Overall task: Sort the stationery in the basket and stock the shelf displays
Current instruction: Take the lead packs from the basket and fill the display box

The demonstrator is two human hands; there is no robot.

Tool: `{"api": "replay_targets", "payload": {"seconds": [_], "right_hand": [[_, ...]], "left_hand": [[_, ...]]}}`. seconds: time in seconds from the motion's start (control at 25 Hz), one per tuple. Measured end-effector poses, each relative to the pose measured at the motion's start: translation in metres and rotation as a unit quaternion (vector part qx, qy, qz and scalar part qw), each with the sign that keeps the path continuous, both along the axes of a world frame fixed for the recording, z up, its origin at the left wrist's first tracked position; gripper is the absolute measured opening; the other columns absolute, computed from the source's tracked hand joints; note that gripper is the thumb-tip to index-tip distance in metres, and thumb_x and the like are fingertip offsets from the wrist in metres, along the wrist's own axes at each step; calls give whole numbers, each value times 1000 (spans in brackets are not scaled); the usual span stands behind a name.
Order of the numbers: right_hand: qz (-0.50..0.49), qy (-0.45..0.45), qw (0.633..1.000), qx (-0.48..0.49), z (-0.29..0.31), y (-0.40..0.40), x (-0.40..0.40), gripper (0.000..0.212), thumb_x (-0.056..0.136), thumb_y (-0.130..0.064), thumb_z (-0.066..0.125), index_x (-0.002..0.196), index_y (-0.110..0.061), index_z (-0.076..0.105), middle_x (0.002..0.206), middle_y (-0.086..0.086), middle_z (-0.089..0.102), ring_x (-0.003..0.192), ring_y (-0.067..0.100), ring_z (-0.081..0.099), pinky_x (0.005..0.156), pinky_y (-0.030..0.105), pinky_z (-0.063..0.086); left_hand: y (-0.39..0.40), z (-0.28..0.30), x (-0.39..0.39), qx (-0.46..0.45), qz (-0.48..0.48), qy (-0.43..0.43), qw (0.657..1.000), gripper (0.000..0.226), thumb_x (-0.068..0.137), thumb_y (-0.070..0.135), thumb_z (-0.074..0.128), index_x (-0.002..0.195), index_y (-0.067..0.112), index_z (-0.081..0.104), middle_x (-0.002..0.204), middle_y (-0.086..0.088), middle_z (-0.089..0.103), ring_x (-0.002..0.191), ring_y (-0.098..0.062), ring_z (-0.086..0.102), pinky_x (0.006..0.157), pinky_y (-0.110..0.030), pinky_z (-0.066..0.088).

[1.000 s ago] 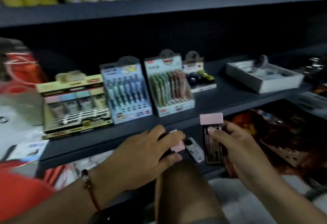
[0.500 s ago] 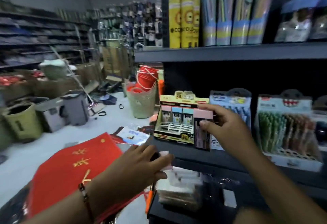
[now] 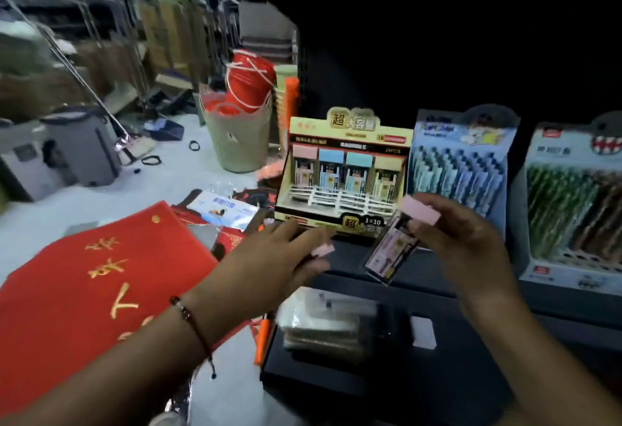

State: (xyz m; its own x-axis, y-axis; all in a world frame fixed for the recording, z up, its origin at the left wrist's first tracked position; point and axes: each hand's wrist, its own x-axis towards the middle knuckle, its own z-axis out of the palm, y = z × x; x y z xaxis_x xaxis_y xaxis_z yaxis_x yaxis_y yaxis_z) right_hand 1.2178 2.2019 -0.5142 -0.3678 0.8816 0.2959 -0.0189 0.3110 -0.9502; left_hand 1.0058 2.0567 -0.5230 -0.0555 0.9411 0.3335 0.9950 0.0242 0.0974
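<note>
Head view: near the frame's centre right, the right hand pinches a pink-capped refill pack, tilted, probably to slot into the yellow display box just above. Left hand grips another pink pack, likely waiting.

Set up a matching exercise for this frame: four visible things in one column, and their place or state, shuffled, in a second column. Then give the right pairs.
Things
1. pink-capped refill pack
2. yellow display box
3. red cloth with gold characters
4. stack of clear packets

Places or states
A. on the lower shelf, below the hands
B. held tilted in the right hand
C. at the lower left, beside the left forearm
D. standing on the shelf, four columns filled

Pairs: 1-B, 2-D, 3-C, 4-A
</note>
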Motion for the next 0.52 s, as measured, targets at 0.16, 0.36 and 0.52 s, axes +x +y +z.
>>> {"api": "replay_targets", "payload": {"seconds": [0.16,0.36,0.52], "right_hand": [[-22,-46,997,50,-6,-5,-10,31,89,-4,68,109,-27,71,102,-20,72,94,-5,67,70,10,51],[13,-98,979,178,52,-4,-58,30,91,3,63,116,-15,66,113,-7,67,88,-8,64,69,9,50],[3,-119,964,237,76,5,-116,33,90,-3,66,114,-26,67,99,-25,64,74,-11,62,65,11,50]], "left_hand": [[11,3,-27,27,-20,-53,998,47,96,61,24,140,44,25,120,6,51,108,-17,50,84,-38,49],[17,-1,-55,39,-34,-59,997,44,98,55,28,140,42,26,113,3,51,106,-21,48,84,-38,47],[10,-13,-61,31,-16,-65,997,49,98,55,28,145,41,23,117,2,49,111,-21,45,87,-38,46]]}}
